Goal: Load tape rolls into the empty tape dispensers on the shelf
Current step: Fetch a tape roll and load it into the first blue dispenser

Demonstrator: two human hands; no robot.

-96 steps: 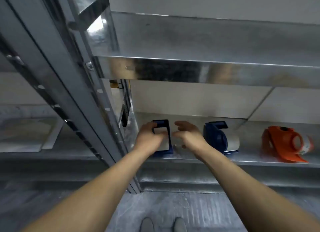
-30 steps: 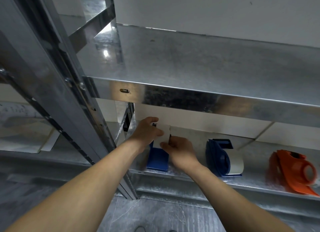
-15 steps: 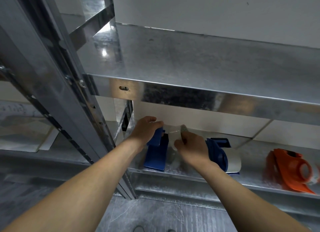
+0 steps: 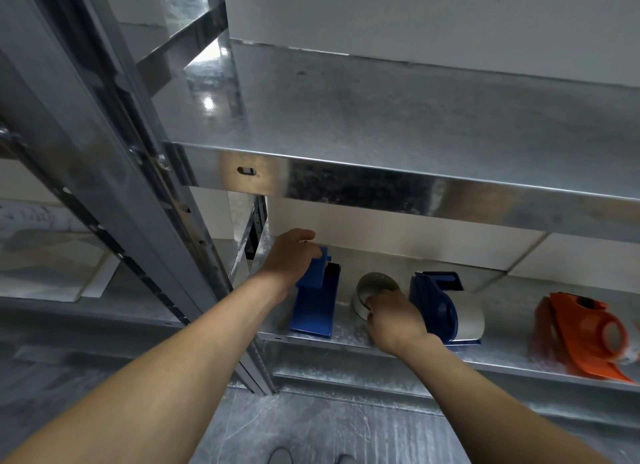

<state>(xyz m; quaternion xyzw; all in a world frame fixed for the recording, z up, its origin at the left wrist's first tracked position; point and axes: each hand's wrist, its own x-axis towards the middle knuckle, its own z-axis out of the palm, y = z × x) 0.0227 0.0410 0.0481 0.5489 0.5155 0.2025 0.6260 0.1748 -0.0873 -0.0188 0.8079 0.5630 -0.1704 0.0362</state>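
Note:
A blue tape dispenser [image 4: 314, 308] with no roll in it stands at the left end of the lower metal shelf [image 4: 381, 346]. My left hand [image 4: 290, 258] grips its raised top part. Just right of it, my right hand [image 4: 394, 318] holds a clear tape roll [image 4: 371, 292] resting on the shelf, its open core facing up. A second blue dispenser [image 4: 440, 308] with a roll inside stands right beside that hand. An orange dispenser [image 4: 585, 332] with a roll sits at the far right.
The upper shelf [image 4: 398, 124] overhangs the hands, with its front lip close above them. A steel upright post [image 4: 145, 173] runs down the left side. A white wall panel [image 4: 398, 242] backs the lower shelf. My shoes [image 4: 280, 456] show on the grey floor.
My right hand has drawn the tape roll away from the left blue dispenser and down onto the shelf between the two blue ones. My left hand has stayed on the dispenser's top.

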